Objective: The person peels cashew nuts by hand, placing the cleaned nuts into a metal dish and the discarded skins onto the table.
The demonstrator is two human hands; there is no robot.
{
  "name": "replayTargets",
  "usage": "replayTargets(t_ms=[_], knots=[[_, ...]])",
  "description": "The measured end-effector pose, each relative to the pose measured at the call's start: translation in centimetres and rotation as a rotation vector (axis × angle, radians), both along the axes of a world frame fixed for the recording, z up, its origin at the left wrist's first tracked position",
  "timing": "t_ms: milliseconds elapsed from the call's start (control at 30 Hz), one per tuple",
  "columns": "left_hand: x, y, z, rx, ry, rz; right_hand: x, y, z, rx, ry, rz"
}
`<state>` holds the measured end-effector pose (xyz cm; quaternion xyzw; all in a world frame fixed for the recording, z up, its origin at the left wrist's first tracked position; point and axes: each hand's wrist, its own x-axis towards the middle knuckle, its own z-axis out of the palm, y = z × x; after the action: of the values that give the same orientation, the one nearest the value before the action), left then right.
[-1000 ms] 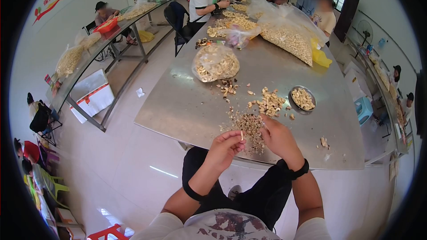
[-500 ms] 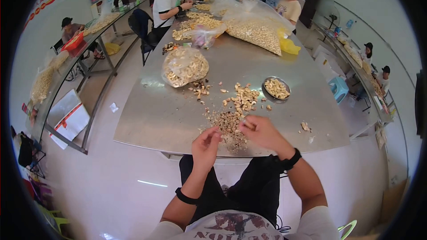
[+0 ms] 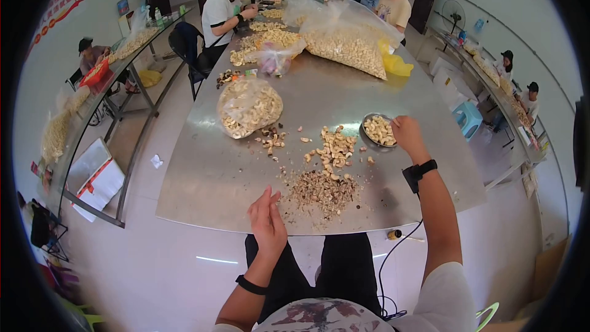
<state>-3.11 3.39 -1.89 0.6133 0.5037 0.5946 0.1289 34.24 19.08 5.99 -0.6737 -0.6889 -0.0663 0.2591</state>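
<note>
My right hand (image 3: 410, 136) is at the right rim of a small metal bowl (image 3: 380, 144) of cashews (image 3: 378, 129). Its fingers are closed, and I cannot make out what is between them. Near the table's front edge, my left hand (image 3: 268, 224) hovers with its fingers extended and nothing visible in it. Between my hands lies a heap of brown skins and crumbs (image 3: 322, 197). Just beyond it is a loose pile of whole cashews (image 3: 337, 147). A clear bag of cashews (image 3: 251, 107) sits to the left, with darker pieces (image 3: 271, 141) beside it.
A large clear bag of cashews (image 3: 344, 43) and a yellow bag (image 3: 396, 61) lie farther up the metal table (image 3: 203, 190). Several people work around its far end. A black cable (image 3: 387, 270) hangs from my right wrist. Side tables (image 3: 117, 80) stand along the walls.
My right hand has moved from the crumb heap forward and right to the bowl. My left hand has drawn slightly back and left, its fingers straightening. The camera view has shifted a little.
</note>
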Motion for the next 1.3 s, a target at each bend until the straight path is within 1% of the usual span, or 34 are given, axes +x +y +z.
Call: replayTargets(t_ms=[33,67,133,200,233,300,333,400,533,600,767,833,867,900,933,967,1033,1067,1100,1133,1167,1200,1233,1267,1300], knots=[[0.0,0.0,0.2,-0.005,0.059,0.004,0.1,0.2,-0.3,0.009,-0.049,-0.012],[0.1,0.0,0.3,-0.007,0.116,0.008,-0.5,0.0,-0.5,0.007,-0.040,-0.011],[0.3,0.0,0.3,-0.002,0.179,0.041,-3.5,-1.0,-0.6,0.145,0.120,0.377],[0.5,0.1,0.3,0.006,0.236,0.074,-5.9,-2.1,-0.3,-0.382,0.397,0.452],[0.6,0.1,0.3,0.006,0.268,0.093,-6.7,-1.9,-0.9,-0.384,0.403,0.454],[0.9,0.1,0.2,0.009,0.300,0.111,-7.6,-1.2,-2.4,-0.388,0.134,0.638],[0.9,0.2,0.2,0.010,0.317,0.122,-8.0,-0.9,-3.0,-0.386,0.136,0.640],[1.0,0.2,0.1,0.012,0.336,0.136,-8.8,-0.6,-3.8,-0.341,0.003,0.529],[1.0,0.1,0.1,0.009,0.339,0.151,-9.5,-0.3,-4.5,-0.291,-0.026,0.541],[1.0,0.2,-0.1,0.005,0.344,0.156,-10.0,-0.3,-4.6,-0.339,-0.055,0.471],[0.9,0.1,-0.3,0.003,0.380,0.164,-10.1,0.2,-4.9,-0.330,-0.017,0.505],[0.9,0.2,-0.5,0.006,0.369,0.163,-10.0,-0.1,-4.4,-0.357,0.068,0.542],[0.9,0.2,-0.6,0.005,0.356,0.156,-10.0,-0.2,-4.1,-0.355,0.066,0.544],[0.9,0.2,-0.6,0.005,0.353,0.159,-9.9,-0.4,-3.9,-0.353,0.153,0.536],[0.9,0.1,-0.6,0.005,0.336,0.151,-9.9,-0.7,-3.7,-0.354,0.239,0.528],[0.9,0.1,-0.5,0.004,0.318,0.146,-9.9,-1.1,-3.2,-0.357,0.233,0.532],[0.8,0.1,-0.2,0.003,0.269,0.118,-9.9,-2.1,-1.8,-0.329,0.355,0.420],[0.6,0.0,0.0,0.002,0.227,0.083,-10.2,-3.0,-0.8,-0.334,0.351,0.428],[0.7,-0.1,0.1,-0.002,0.225,0.092,-10.7,-4.2,0.3,-0.337,0.420,0.446],[0.9,-0.1,0.2,-0.017,0.123,0.019,-11.3,-5.4,1.3,-0.340,0.490,0.465],[1.3,0.0,0.3,-0.032,0.018,-0.054,-11.8,-6.5,2.0,-0.345,0.486,0.472],[1.9,-0.2,0.9,-0.037,0.012,-0.045,-12.3,-7.7,2.4,-0.395,0.566,0.487],[2.5,-0.6,1.9,-0.155,-0.194,-0.206,-12.8,-8.9,2.6,-0.446,0.646,0.501],[3.1,-0.8,2.6,-0.269,-0.402,-0.365,-13.5,-10.0,2.4,-0.457,0.640,0.510],[3.6,-0.9,2.9,-0.272,-0.409,-0.351,-14.3,-11.1,2.1,-0.433,0.753,0.527]])
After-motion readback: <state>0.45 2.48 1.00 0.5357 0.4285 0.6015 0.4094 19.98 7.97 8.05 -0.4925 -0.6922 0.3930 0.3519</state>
